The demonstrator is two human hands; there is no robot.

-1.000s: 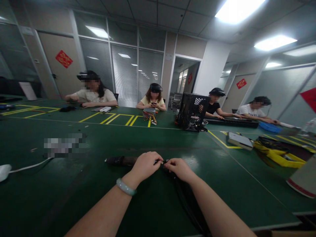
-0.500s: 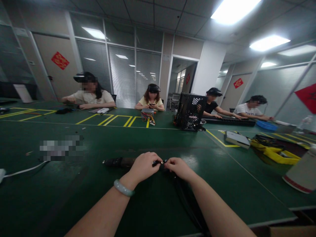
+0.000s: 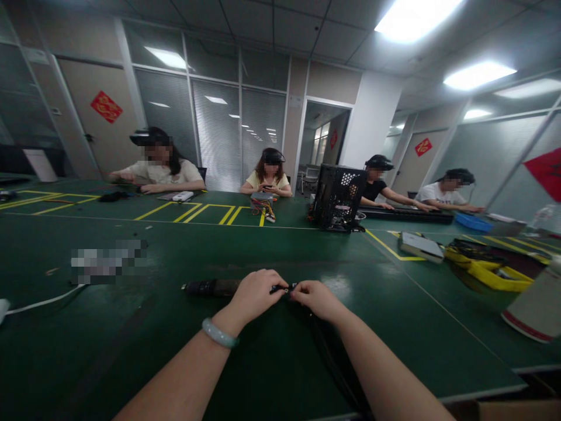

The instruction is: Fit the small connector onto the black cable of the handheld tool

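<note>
A dark, cylindrical power tool (image 3: 213,287) lies on the green table, its metal tip pointing left. My left hand (image 3: 259,295) is over the tool's right end, fingers closed on a small black connector (image 3: 277,288). Close beside it, my right hand (image 3: 316,297) pinches a small dark piece with a metallic glint between the two hands; its shape is too small to tell. A black cable (image 3: 326,356) runs from below my right hand toward the table's front edge, partly behind my right forearm.
A black computer case (image 3: 339,199) stands ahead, with a power supply (image 3: 263,203) left of it. At right are a silver box (image 3: 421,248), a yellow tray (image 3: 499,278) and a pale container (image 3: 537,304). Several people sit along the far side. A white cable (image 3: 48,301) lies at left.
The small metallic part between my hands shows a little less, with my right fingertips slightly shifted. Both hands otherwise stay in place.
</note>
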